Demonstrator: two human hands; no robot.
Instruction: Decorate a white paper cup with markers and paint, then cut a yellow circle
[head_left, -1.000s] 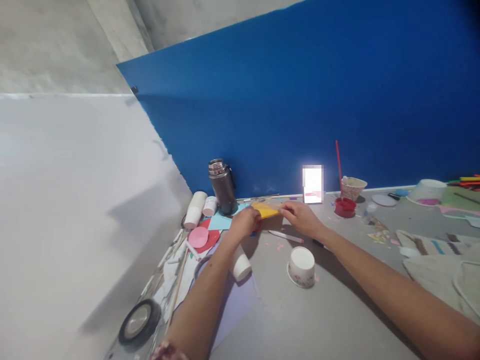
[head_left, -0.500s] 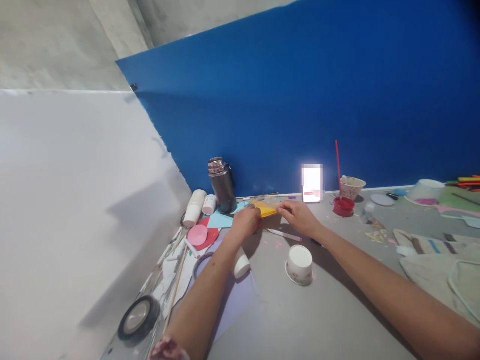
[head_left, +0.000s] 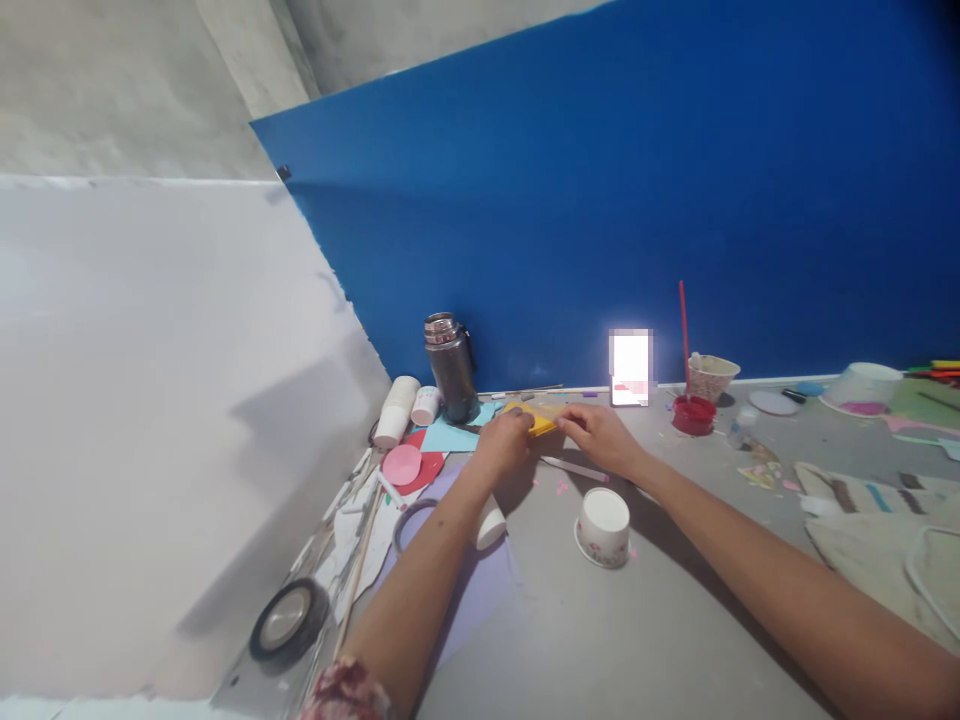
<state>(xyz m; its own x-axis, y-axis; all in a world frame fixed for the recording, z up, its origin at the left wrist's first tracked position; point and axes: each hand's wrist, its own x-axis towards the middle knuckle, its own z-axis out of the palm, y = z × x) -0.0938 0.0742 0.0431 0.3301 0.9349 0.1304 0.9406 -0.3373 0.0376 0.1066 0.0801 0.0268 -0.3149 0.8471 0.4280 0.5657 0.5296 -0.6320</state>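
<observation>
A folded yellow paper (head_left: 544,424) is between my hands, a little above the grey table. My left hand (head_left: 508,442) is closed on its left end, with the fingers bent over the top. With thumb and fingertips my right hand (head_left: 598,437) pinches its right end. Just below lies a white marker (head_left: 574,468) with a pink end. Nearer me stands an upside-down white paper bowl (head_left: 604,520). A white cup (head_left: 490,530) lies partly hidden by my left forearm, on a purple sheet (head_left: 476,590).
At the back left stands an uncapped dark thermos (head_left: 451,370) beside paper cups (head_left: 397,412). A bright phone (head_left: 630,368) leans against the blue panel. Right of it are a red pot (head_left: 694,416) with a stick and a patterned cup (head_left: 716,377). Black tape (head_left: 289,622) lies front left.
The view has shifted slightly, so the scene sits a little further right. My left hand has come a bit further over the yellow paper, while the right keeps its pinch.
</observation>
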